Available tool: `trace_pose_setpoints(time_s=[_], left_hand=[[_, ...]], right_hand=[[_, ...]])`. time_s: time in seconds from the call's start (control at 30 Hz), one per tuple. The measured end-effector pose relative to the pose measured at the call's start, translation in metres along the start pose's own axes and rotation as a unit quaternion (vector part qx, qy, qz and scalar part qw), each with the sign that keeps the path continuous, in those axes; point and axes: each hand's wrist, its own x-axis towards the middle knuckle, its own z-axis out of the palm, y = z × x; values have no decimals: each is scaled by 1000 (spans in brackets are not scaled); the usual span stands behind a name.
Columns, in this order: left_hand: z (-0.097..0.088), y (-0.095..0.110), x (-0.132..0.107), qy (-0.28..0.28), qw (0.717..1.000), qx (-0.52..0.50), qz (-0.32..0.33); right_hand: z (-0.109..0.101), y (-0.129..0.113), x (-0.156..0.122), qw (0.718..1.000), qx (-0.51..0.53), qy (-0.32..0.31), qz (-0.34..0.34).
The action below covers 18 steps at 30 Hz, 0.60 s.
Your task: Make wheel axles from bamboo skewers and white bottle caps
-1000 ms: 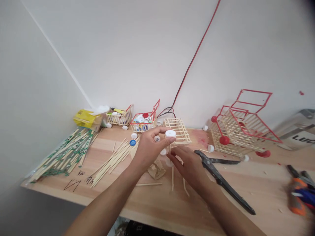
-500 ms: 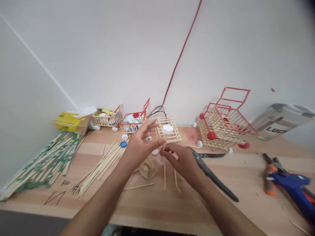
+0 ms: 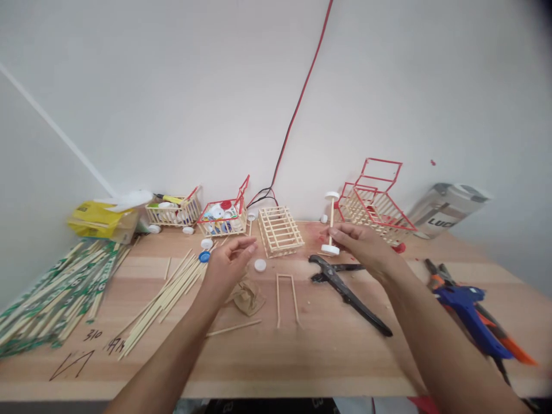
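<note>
My right hand (image 3: 356, 244) grips a wooden stick (image 3: 332, 221) with a white bottle cap (image 3: 330, 250) at its lower end and another at its upper end, like a pair of wheels on an axle. It is held upright left of a large stick cart with red trim (image 3: 379, 210). My left hand (image 3: 230, 267) hovers above the table, fingers loosely bent and apart, nothing visible in them. Between the hands lies a stick-built basket (image 3: 281, 230). In front of it are a loose white cap (image 3: 260, 265) and a U-shaped stick frame (image 3: 284, 276).
Black cutters (image 3: 349, 293) lie near my right hand, and a blue glue gun (image 3: 463, 305) is farther right. Loose sticks (image 3: 166, 302) and bagged sticks (image 3: 64, 299) spread at left. Two small carts, one a cap-filled red-rimmed cart (image 3: 222, 218), stand by the wall.
My right hand has moved right, carrying the capped stick away from the basket. My left hand has drawn back to the left. The camera view has shifted slightly.
</note>
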Motion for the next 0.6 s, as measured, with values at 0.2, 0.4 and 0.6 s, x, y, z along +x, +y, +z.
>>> trace_pose_setpoints(time_s=[0.2,0.4,0.6], left_hand=[[21,20,-17,-127,990,-49,-35],[21,28,-25,-244,946,-187,-101],[17,18,-26,-245,931,-248,-109]], right_hand=[[45,-22,-10,995,-37,-36,-89],[72,-41,-18,981,-69,-71,-166],[78,-37,-25,979,-68,-92,-171]])
